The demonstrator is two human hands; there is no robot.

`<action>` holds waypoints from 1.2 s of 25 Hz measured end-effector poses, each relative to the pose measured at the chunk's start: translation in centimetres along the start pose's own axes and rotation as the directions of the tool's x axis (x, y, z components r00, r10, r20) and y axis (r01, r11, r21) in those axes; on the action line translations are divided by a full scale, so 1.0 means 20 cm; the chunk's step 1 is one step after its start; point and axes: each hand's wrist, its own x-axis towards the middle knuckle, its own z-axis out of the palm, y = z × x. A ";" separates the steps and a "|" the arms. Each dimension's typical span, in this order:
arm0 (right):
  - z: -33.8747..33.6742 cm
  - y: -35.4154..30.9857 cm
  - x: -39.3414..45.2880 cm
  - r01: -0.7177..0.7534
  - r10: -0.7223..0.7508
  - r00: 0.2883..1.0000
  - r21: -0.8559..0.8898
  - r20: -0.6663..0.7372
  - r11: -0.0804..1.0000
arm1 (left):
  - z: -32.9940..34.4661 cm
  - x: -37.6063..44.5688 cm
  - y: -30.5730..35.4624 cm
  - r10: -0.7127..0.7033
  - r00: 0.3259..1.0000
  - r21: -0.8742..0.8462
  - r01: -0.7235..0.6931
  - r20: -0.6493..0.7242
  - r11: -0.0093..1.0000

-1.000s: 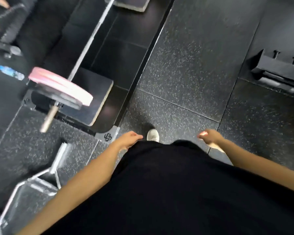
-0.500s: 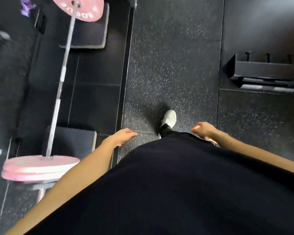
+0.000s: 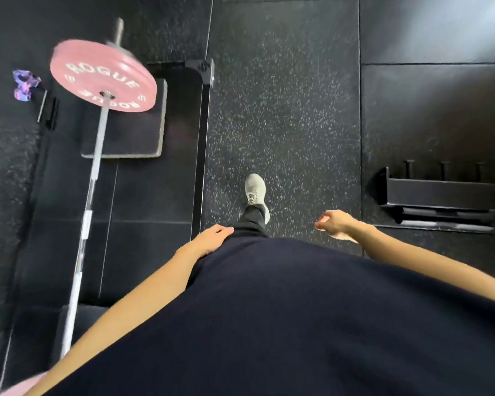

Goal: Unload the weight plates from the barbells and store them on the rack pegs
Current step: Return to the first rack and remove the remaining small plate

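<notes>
A steel barbell (image 3: 87, 201) lies on the dark platform at my left, running away from me. At its far end sit pink plates (image 3: 103, 75) marked ROGUE, resting over a grey-edged pad (image 3: 137, 132). A sliver of another pink plate (image 3: 26, 385) shows at the bottom left corner. My left hand (image 3: 210, 238) hangs relaxed against my dark shirt and holds nothing. My right hand (image 3: 336, 222) swings free at my right side with loosely curled fingers, also holding nothing. A low black rack with short pegs (image 3: 443, 190) stands on the floor at the right.
I stand on a speckled rubber floor strip (image 3: 283, 110), my grey shoe (image 3: 256, 192) stepping forward. A purple collar clamp (image 3: 25, 84) lies at the far left. A black platform frame corner (image 3: 202, 71) edges the platform.
The view has swung along the bar: the near pink plates dropped out at the bottom left, and the far plates came closer. My foot stepped forward. Both hands stay empty.
</notes>
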 end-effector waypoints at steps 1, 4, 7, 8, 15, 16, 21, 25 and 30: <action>-0.10 -0.05 0.09 -0.017 0.017 1.000 -0.008 -0.001 1.000 | -0.12 0.10 0.10 0.008 1.000 -0.010 -0.008 0.014 1.000; -0.45 -0.22 0.32 -0.056 0.056 0.998 0.013 -0.041 0.998 | -0.55 0.36 0.49 0.030 0.998 0.081 -0.034 0.053 0.996; -0.86 -0.39 0.51 -0.058 0.069 0.990 0.087 -0.122 0.994 | -0.99 0.56 0.90 0.059 0.997 0.191 -0.066 0.040 0.979; -1.00 -0.43 0.57 -0.041 0.060 0.985 0.120 -0.159 0.992 | -1.12 0.62 1.05 0.074 0.997 0.218 -0.079 0.027 0.973; -1.75 -0.56 1.04 -0.076 0.113 0.981 0.222 -0.159 0.972 | -1.64 1.11 2.03 0.132 0.988 0.367 -0.152 0.078 0.918; -1.88 -0.55 1.14 -0.085 0.122 0.980 0.225 -0.157 0.971 | -1.69 1.21 2.18 0.132 0.987 0.390 -0.157 0.090 0.907; -2.61 -0.47 1.44 -0.124 0.158 0.978 0.231 -0.136 0.965 | -1.86 1.52 2.92 0.112 0.983 0.469 -0.170 0.148 0.867; -3.22 -0.39 1.63 -0.113 0.186 0.961 0.325 -0.204 0.939 | -2.01 1.66 3.59 0.240 0.963 0.461 -0.270 0.123 0.845; -3.69 -0.29 1.94 -0.123 0.266 0.938 0.507 -0.221 0.853 | -2.12 1.97 4.35 0.231 0.943 0.537 -0.327 0.240 0.777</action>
